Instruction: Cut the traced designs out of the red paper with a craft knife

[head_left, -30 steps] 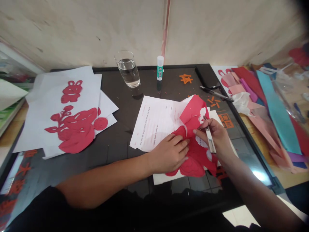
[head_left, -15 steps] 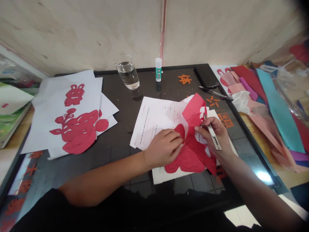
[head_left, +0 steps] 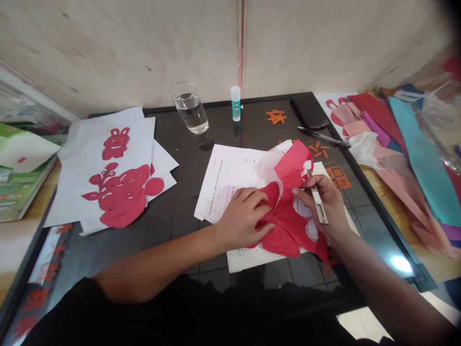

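My right hand is closed round a slim silver utility knife, its tip end close to the upper right of a red paper cutout. The cutout has curved wing-like parts with drawn lines, and a jagged white gap shows near the knife. My left hand rests on the cutout's left side, fingers bent and spread, the thumb apart from them. Fingertips touch the red paper; whether any of it is pinched I cannot tell. Printed white sheets lie underneath, partly hidden by the hands.
A glass of water and a glue stick stand at the back. Pens and orange paper characters lie beyond my right hand. Left are white sheets with red cutouts; right, coloured paper strips.
My left hand's fingers have spread apart over the red paper, the thumb moving away from the index finger. The red cutout has shifted slightly right. My right hand keeps the utility knife.
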{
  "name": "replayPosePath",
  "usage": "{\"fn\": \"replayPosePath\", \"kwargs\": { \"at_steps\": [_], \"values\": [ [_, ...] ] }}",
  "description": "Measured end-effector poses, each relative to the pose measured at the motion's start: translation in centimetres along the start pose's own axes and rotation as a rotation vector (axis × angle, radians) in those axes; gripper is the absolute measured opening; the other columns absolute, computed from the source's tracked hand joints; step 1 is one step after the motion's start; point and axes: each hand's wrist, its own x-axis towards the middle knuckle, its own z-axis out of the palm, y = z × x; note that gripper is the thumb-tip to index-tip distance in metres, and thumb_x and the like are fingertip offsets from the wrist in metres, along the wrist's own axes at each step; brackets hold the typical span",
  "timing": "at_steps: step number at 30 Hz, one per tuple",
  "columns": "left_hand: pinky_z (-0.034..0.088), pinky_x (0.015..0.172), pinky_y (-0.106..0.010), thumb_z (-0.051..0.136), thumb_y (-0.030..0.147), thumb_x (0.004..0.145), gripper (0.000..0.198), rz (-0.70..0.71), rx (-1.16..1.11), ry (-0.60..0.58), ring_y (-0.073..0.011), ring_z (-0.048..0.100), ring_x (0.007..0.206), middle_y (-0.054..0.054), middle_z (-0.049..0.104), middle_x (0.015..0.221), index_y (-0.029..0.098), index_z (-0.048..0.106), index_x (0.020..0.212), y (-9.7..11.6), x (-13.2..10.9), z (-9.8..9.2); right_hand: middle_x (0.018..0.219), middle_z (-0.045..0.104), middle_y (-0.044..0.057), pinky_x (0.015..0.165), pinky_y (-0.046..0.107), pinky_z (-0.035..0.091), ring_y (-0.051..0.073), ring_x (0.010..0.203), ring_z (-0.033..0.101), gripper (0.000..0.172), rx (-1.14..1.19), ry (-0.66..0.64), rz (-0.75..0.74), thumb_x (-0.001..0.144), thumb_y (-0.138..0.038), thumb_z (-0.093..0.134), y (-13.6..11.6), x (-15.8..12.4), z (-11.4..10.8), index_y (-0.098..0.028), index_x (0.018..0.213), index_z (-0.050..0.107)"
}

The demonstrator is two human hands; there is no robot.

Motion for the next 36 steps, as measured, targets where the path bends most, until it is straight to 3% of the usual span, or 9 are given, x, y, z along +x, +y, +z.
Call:
{"fn": "replayPosePath", "kwargs": {
  "at_steps": [2, 4, 6, 9, 11, 15, 18, 25, 36],
  "values": [
    [0.042, 0.09, -0.043, 0.06, 0.041, 0.087, 0.026, -0.004, 0.002, -0.008, -0.026, 0.053, 0.105, -0.009, 0.063, 0.107, 0.017, 0.068, 0.094, 0.0, 0.0, 0.0, 0.079, 0.065, -0.001, 0.059, 0.03, 0.048, 0.016, 0.062, 0.06, 0.03, -0.175, 0.083, -0.066, 0.072, -0.033, 0.079, -0.4, -0.1, -0.5, -0.024, 0.086, 0.054],
    [0.042, 0.09, -0.043, 0.06, 0.041, 0.088, 0.026, -0.007, 0.004, -0.017, -0.0262, 0.053, 0.104, -0.009, 0.063, 0.106, 0.017, 0.068, 0.093, -0.1, 0.0, 0.1, 0.082, 0.068, 0.0, 0.064, 0.032, 0.05, 0.018, 0.066, 0.064, 0.027, -0.344, 0.124, -0.223, 0.072, -0.029, 0.079, -1.1, -0.2, -0.9, -0.024, 0.083, 0.055],
    [0.042, 0.09, -0.043, 0.062, 0.041, 0.087, 0.027, -0.007, 0.006, -0.024, -0.0266, 0.053, 0.104, -0.009, 0.063, 0.105, 0.016, 0.069, 0.092, -0.2, -0.1, 0.1, 0.082, 0.069, 0.0, 0.066, 0.031, 0.051, 0.018, 0.069, 0.066, 0.021, -0.422, -0.09, -0.426, 0.076, -0.021, 0.075, -1.9, -0.2, -1.1, -0.024, 0.079, 0.054],
    [0.042, 0.09, -0.043, 0.065, 0.042, 0.085, 0.028, -0.012, 0.014, -0.03, -0.0265, 0.053, 0.104, -0.008, 0.063, 0.106, 0.016, 0.069, 0.094, -0.3, -0.1, 0.2, 0.077, 0.067, 0.0, 0.062, 0.027, 0.048, 0.015, 0.067, 0.064, 0.019, -0.512, -0.612, -0.659, 0.085, -0.006, 0.057, -3.0, 0.3, -0.8, -0.022, 0.075, 0.053],
    [0.042, 0.09, -0.043, 0.065, 0.043, 0.085, 0.029, -0.019, 0.019, -0.032, -0.0258, 0.053, 0.104, -0.008, 0.062, 0.108, 0.017, 0.069, 0.097, -0.3, -0.1, 0.1, 0.07, 0.062, 0.0, 0.057, 0.026, 0.042, 0.014, 0.061, 0.058, 0.025, -0.649, -0.725, -0.795, 0.084, 0.001, 0.046, -3.3, 0.8, -0.5, -0.021, 0.076, 0.053],
    [0.042, 0.09, -0.043, 0.067, 0.045, 0.084, 0.032, -0.021, 0.02, -0.04, -0.0253, 0.053, 0.103, -0.008, 0.062, 0.107, 0.017, 0.068, 0.098, -0.2, -0.1, 0.1, 0.066, 0.056, 0.001, 0.055, 0.029, 0.035, 0.016, 0.058, 0.05, 0.026, -0.895, -0.78, -0.98, 0.086, 0.0, 0.04, -3.7, 1.4, -0.1, -0.02, 0.077, 0.054],
    [0.041, 0.09, -0.043, 0.066, 0.046, 0.084, 0.032, -0.025, 0.026, -0.046, -0.0255, 0.053, 0.104, -0.008, 0.062, 0.107, 0.017, 0.068, 0.096, -0.3, 0.0, 0.1, 0.067, 0.057, 0.0, 0.057, 0.028, 0.034, 0.015, 0.059, 0.05, 0.025, -0.862, -0.797, -0.95, 0.086, 0.001, 0.04, -3.9, 1.6, -0.1, -0.02, 0.078, 0.053],
    [0.041, 0.088, -0.041, 0.065, 0.043, 0.084, 0.026, -0.029, 0.026, -0.051, -0.0247, 0.053, 0.1, -0.007, 0.062, 0.101, 0.018, 0.071, 0.091, -0.4, 0.1, 0.0, 0.07, 0.059, -0.003, 0.057, 0.023, 0.038, 0.011, 0.06, 0.052, 0.015, -0.595, -0.838, -0.593, 0.083, -0.013, 0.062, -3.6, 1.9, 0.4, -0.021, 0.081, 0.05],
    [0.043, 0.078, -0.037, 0.048, 0.028, 0.095, 0.029, 0.16, 0.184, -0.098, -0.0216, 0.054, 0.089, -0.005, 0.065, 0.086, 0.015, 0.068, 0.079, 0.1, -0.1, -0.1, 0.072, 0.059, -0.005, 0.059, 0.022, 0.041, 0.011, 0.061, 0.053, 0.018, -0.579, -0.862, -0.422, 0.08, -0.005, 0.055, -2.8, 1.7, 0.9, -0.022, 0.085, 0.049]
  ]
}}
